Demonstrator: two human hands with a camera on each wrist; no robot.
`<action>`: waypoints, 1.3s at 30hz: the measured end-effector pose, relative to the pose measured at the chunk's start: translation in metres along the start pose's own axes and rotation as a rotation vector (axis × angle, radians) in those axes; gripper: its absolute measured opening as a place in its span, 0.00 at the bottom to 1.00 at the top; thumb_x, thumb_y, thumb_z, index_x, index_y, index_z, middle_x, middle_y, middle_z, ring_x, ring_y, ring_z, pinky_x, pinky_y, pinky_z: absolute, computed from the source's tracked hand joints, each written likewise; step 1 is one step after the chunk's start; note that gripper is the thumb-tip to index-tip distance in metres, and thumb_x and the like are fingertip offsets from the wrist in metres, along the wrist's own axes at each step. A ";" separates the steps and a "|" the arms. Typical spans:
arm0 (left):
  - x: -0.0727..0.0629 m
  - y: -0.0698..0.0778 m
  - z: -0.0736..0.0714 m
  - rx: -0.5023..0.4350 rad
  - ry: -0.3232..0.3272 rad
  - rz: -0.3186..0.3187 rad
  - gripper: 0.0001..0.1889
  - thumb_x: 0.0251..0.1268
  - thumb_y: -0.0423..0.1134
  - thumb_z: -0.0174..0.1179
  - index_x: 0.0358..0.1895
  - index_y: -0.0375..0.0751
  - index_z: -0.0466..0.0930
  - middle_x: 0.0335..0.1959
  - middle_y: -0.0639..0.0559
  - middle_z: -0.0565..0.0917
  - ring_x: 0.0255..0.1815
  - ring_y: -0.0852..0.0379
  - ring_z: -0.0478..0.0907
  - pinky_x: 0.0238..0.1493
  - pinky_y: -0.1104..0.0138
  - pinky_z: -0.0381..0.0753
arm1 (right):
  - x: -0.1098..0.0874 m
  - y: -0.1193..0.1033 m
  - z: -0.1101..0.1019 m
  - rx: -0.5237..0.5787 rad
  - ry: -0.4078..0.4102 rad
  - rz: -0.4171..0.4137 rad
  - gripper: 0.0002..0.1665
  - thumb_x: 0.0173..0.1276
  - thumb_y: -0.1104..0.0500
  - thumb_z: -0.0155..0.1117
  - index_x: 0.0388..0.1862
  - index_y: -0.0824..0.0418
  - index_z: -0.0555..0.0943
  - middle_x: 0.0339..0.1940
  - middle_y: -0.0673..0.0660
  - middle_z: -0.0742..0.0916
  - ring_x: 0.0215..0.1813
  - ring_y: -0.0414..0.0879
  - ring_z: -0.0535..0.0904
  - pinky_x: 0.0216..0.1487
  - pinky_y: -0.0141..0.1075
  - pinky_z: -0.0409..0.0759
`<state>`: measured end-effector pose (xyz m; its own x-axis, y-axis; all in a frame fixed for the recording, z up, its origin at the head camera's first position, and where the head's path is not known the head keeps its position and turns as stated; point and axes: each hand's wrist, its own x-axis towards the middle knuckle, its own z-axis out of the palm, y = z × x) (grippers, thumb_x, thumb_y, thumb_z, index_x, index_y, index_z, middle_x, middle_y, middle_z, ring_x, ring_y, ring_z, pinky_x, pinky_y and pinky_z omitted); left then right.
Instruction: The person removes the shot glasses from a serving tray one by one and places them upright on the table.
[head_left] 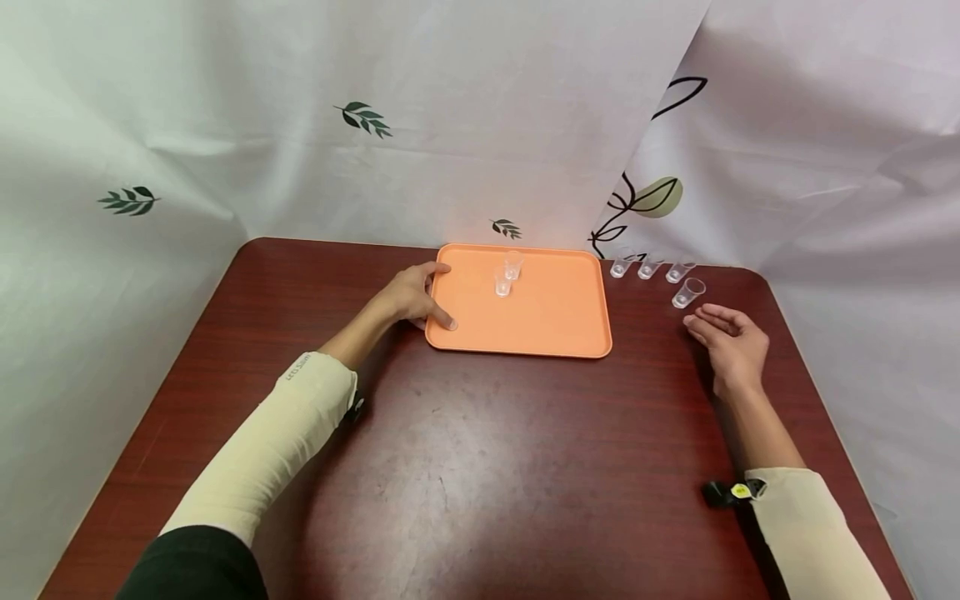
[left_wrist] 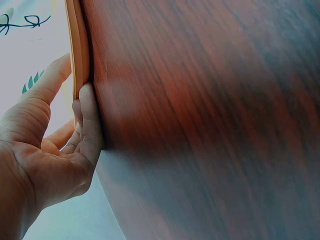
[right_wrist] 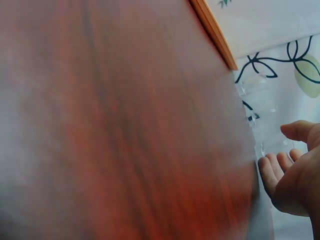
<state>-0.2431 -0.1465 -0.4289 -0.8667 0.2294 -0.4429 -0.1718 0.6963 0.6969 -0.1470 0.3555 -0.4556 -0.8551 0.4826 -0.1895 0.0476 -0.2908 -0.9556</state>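
My left hand (head_left: 415,293) grips the left edge of an orange tray (head_left: 555,329), its thumb and one finger over the rim. In the left wrist view other fingers (left_wrist: 89,112) lie along the tray's outer side, low by the table. Two small clear plastic cups (head_left: 503,287) stand upright on the tray, left of its middle. My right hand (head_left: 737,348) holds nothing; its fingers are loosely bent, with the thumb apart in the right wrist view. Just beyond its fingertips stands the nearest clear cup (head_left: 688,292) on the table.
Three more clear cups, one a middle cup (head_left: 650,266), stand in a row along the table's back edge, right of the tray. The dark red wooden table (head_left: 480,467) meets a white cloth backdrop (head_left: 420,183) printed with leaves.
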 end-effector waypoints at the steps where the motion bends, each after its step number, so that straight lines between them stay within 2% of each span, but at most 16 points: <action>1: 0.000 0.000 0.000 0.000 0.000 0.000 0.62 0.54 0.35 0.90 0.92 0.54 0.61 0.82 0.35 0.70 0.40 0.51 0.87 0.36 0.62 0.96 | -0.002 0.001 0.000 0.003 -0.008 0.001 0.21 0.62 0.80 0.81 0.50 0.65 0.90 0.39 0.53 0.96 0.35 0.40 0.94 0.44 0.31 0.95; 8: -0.002 0.003 -0.001 0.007 -0.004 0.003 0.62 0.54 0.35 0.89 0.92 0.53 0.60 0.82 0.34 0.69 0.34 0.53 0.86 0.35 0.62 0.95 | -0.012 0.007 0.004 -0.027 -0.044 -0.006 0.19 0.66 0.79 0.79 0.53 0.67 0.89 0.39 0.52 0.96 0.37 0.38 0.95 0.45 0.30 0.95; 14: -0.001 0.002 0.000 0.004 -0.001 0.013 0.62 0.54 0.34 0.90 0.92 0.52 0.60 0.81 0.34 0.71 0.37 0.51 0.87 0.35 0.62 0.95 | -0.019 0.012 0.018 -0.045 -0.100 -0.026 0.17 0.68 0.78 0.78 0.53 0.69 0.89 0.39 0.52 0.97 0.38 0.38 0.96 0.46 0.30 0.95; 19: -0.002 0.001 0.001 0.000 -0.002 0.023 0.63 0.53 0.34 0.90 0.92 0.51 0.60 0.82 0.33 0.70 0.44 0.48 0.87 0.35 0.61 0.96 | -0.024 0.014 0.034 -0.085 -0.163 -0.051 0.14 0.69 0.76 0.78 0.51 0.66 0.90 0.40 0.52 0.97 0.38 0.38 0.95 0.48 0.31 0.96; 27: -0.002 0.002 0.000 -0.001 -0.009 0.024 0.63 0.53 0.34 0.90 0.92 0.51 0.60 0.80 0.33 0.72 0.43 0.49 0.87 0.36 0.61 0.96 | -0.029 0.013 0.063 -0.184 -0.256 -0.068 0.16 0.73 0.72 0.78 0.57 0.71 0.87 0.41 0.48 0.97 0.41 0.35 0.94 0.51 0.29 0.95; 33: -0.004 0.004 0.000 0.012 -0.007 0.018 0.63 0.53 0.34 0.90 0.92 0.51 0.60 0.81 0.32 0.70 0.41 0.50 0.87 0.34 0.62 0.96 | -0.033 0.014 0.086 -0.279 -0.257 -0.110 0.19 0.71 0.69 0.80 0.58 0.71 0.88 0.38 0.41 0.96 0.42 0.31 0.93 0.50 0.23 0.91; 39: -0.002 0.003 0.001 0.006 -0.004 0.020 0.63 0.54 0.33 0.90 0.92 0.50 0.60 0.81 0.32 0.70 0.40 0.50 0.87 0.34 0.62 0.96 | -0.038 0.018 0.108 -0.299 -0.262 -0.132 0.21 0.70 0.71 0.79 0.61 0.74 0.87 0.38 0.41 0.95 0.44 0.30 0.92 0.49 0.21 0.90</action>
<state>-0.2410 -0.1447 -0.4265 -0.8683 0.2461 -0.4307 -0.1512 0.6956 0.7023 -0.1696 0.2424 -0.4415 -0.9645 0.2619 -0.0340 0.0436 0.0307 -0.9986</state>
